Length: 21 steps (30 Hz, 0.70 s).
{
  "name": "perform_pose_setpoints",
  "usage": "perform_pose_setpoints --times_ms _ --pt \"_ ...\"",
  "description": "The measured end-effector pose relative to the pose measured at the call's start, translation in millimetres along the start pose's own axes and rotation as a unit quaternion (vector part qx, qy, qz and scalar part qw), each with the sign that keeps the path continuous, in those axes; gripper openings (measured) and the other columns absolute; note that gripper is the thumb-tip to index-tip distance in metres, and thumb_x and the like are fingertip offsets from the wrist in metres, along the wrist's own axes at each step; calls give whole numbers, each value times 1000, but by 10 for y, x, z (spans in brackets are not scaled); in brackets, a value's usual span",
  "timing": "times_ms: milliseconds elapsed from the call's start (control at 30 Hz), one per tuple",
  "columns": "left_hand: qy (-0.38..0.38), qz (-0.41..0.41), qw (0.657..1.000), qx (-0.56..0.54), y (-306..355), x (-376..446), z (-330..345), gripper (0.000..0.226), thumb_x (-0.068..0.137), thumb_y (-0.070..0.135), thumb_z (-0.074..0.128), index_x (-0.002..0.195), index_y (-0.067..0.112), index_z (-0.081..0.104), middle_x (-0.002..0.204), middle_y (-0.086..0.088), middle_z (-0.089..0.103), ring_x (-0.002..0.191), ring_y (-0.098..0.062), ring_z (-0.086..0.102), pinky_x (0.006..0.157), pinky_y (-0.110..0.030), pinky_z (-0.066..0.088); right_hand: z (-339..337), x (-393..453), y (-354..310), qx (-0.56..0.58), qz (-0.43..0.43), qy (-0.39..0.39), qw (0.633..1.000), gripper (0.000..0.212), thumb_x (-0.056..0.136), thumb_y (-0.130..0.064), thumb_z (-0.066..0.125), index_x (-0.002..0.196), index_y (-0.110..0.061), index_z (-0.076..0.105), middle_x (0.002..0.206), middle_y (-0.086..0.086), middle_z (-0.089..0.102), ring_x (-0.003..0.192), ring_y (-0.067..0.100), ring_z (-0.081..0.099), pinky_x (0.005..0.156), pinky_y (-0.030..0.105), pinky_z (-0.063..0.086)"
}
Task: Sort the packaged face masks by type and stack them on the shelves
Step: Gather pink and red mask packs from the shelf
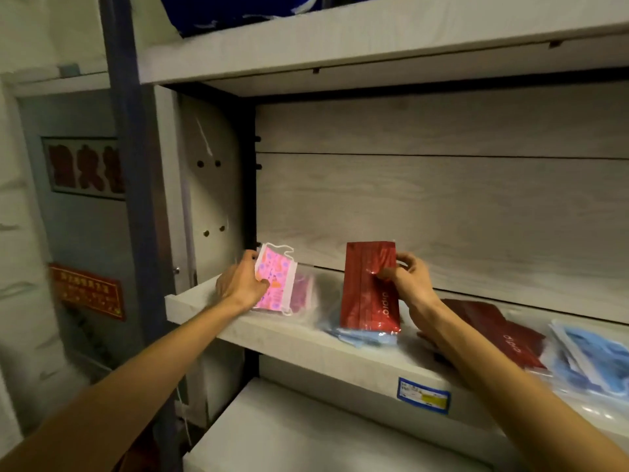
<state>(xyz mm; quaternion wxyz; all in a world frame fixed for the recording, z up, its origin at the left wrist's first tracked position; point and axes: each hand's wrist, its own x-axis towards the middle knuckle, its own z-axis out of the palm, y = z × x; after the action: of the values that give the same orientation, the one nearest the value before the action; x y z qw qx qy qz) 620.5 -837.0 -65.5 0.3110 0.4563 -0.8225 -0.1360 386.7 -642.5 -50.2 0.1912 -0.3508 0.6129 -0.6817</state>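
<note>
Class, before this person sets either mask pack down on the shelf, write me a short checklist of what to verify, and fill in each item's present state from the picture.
1. Left hand has a grip on the pink patterned mask pack: ok.
2. Right hand pinches the upright red mask pack: ok.
3. A matching red pack already lies to the right on the shelf: ok.
4. The held red pack stands over blue packs, a different type: not ok.
5. A darker pink pack lies behind the pink one; same type: cannot tell.

pink patterned mask pack (purple, orange spots) | red mask pack | blue masks
</note>
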Motion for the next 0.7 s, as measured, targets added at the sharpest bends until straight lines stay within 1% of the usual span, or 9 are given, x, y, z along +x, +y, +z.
perform_pose_setpoints --times_ms 100,167,267,300,400,433,567,633,700 --pt "-67 66 991 92 -39 225 36 89 85 28 76 156 10 25 156 -12 36 139 -32 42 111 -44 42 39 108 12 -23 5 18 1000 47 87 2 67 131 -7 53 116 15 68 104 29 67 79 34 56" --pt "-55 127 987 79 60 333 68 81 87 28 74 154 14 32 157 -8 31 142 -30 37 114 -44 37 26 156 -14 -39 3 44 998 45 87 5 66 130 -5 55 111 14 70 95 25 68 75 30 56" --pt "-43 205 978 25 378 399 181 56 89 32 69 140 19 51 150 -5 41 136 -28 45 108 -40 41 -94 145 -77 -56 -2 101 993 41 86 8 64 124 -3 59 93 9 70 75 16 66 61 23 56" --pt "-57 222 973 5 509 383 239 50 89 33 69 136 20 55 147 -5 45 134 -27 47 107 -38 42 -163 126 -90 -62 -2 114 991 41 85 8 65 124 -4 59 91 8 70 74 17 66 61 24 56" --pt "-103 287 952 -27 902 264 478 39 89 33 69 126 22 63 138 -3 54 128 -25 53 103 -37 44 -444 5 -107 -58 -13 155 986 42 84 10 65 123 -5 60 98 15 72 82 28 71 73 40 62" --pt "-108 307 945 -34 1034 207 555 38 89 33 68 125 22 64 137 -3 56 127 -25 54 102 -37 44 -560 -51 -106 -68 -25 164 984 41 84 9 64 122 -8 60 99 14 73 83 28 72 73 42 62" --pt "-114 370 921 -44 1538 -65 797 33 92 38 65 122 26 64 134 0 58 125 -24 55 102 -36 43 -1075 -252 -148 -180 -54 179 966 38 87 5 66 119 -13 57 101 12 71 78 19 71 63 28 59" --pt "-117 393 911 -41 1758 -184 896 30 94 43 62 119 27 65 130 1 61 123 -23 55 101 -36 42 -1328 -295 -145 -213 -36 183 959 38 88 5 65 123 -8 57 97 14 72 76 24 69 64 36 59" --pt "-132 401 906 -34 1959 -283 976 30 95 49 59 116 29 66 128 2 62 122 -23 56 100 -36 42 -1532 -323 -129 -245 -14 172 954 39 87 6 65 124 -3 59 97 16 73 77 26 67 72 45 58"
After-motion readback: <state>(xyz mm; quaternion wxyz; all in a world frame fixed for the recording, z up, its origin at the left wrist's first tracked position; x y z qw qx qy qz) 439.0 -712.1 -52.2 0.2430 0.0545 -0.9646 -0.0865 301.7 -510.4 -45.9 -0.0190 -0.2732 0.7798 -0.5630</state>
